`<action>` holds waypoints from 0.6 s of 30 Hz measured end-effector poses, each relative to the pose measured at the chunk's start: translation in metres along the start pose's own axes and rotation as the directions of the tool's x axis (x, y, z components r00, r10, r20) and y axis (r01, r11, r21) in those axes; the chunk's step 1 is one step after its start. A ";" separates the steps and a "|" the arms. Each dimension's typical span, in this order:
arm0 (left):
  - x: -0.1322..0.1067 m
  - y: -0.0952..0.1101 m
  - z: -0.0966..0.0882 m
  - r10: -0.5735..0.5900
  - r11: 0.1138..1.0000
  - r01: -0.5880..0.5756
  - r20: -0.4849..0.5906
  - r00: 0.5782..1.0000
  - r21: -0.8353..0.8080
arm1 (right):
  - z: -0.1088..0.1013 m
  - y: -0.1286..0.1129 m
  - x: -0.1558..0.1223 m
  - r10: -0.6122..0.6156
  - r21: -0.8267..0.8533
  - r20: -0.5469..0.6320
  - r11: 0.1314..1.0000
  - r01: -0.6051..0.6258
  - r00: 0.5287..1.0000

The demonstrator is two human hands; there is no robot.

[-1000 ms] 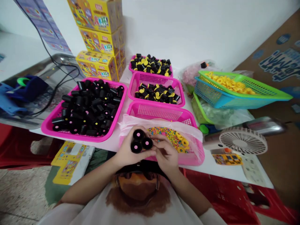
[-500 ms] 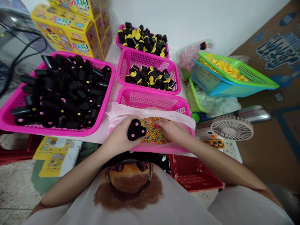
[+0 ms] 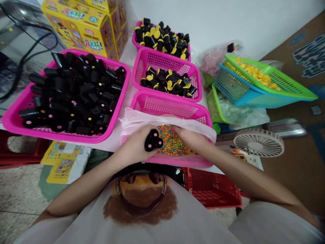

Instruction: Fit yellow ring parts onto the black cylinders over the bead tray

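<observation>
Three black plastic cups [image 3: 153,140], bunched together with pink dots on their ends facing up, are held in my left hand [image 3: 135,144]. That hand is closed around them, over the left side of a basket lined with a pale plastic bag [image 3: 167,118]. Small multicoloured beads [image 3: 171,140] fill the bag. My right hand [image 3: 189,137] reaches into the right side of the beads, its fingers curled downward. Its fingertips are mostly hidden, so whatever they hold cannot be made out.
On the left is a large pink basket [image 3: 101,137] of black cups. Pink baskets [image 3: 166,61] with black-and-yellow pieces stand behind. Yellow boxes [image 3: 76,30] are stacked at the back left. Green and blue baskets [image 3: 254,98] and a small fan [image 3: 258,143] are on the right.
The whole view has shifted slightly, so things appear further right. My right hand's fingers sit deeper and less visible at the beads. My left hand still holds the black cups.
</observation>
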State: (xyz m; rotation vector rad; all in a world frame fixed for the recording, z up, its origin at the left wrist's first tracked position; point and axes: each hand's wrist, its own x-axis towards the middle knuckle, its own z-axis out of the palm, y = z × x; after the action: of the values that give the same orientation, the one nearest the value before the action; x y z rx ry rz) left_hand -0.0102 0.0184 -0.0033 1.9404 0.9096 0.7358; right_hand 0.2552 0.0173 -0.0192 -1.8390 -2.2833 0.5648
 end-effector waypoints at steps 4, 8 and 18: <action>0.001 0.000 0.001 -0.022 1.000 0.022 0.017 1.000 0.019 | 0.008 -0.012 0.006 -0.103 -0.043 0.146 0.993 0.110 0.984; 0.001 0.001 0.001 -0.025 0.999 0.025 0.002 1.000 0.021 | 0.015 -0.026 0.009 -0.204 -0.011 0.264 0.977 0.215 0.943; 0.000 0.004 -0.001 -0.027 1.000 0.027 -0.070 0.997 -0.008 | 0.034 -0.044 0.021 -0.397 0.226 0.339 0.915 0.336 0.853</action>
State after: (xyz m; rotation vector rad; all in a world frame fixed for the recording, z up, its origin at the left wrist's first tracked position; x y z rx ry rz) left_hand -0.0095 0.0173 0.0007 1.9022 0.9726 0.7949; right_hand 0.1984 0.0240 -0.0355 -1.2500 -2.6443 1.0741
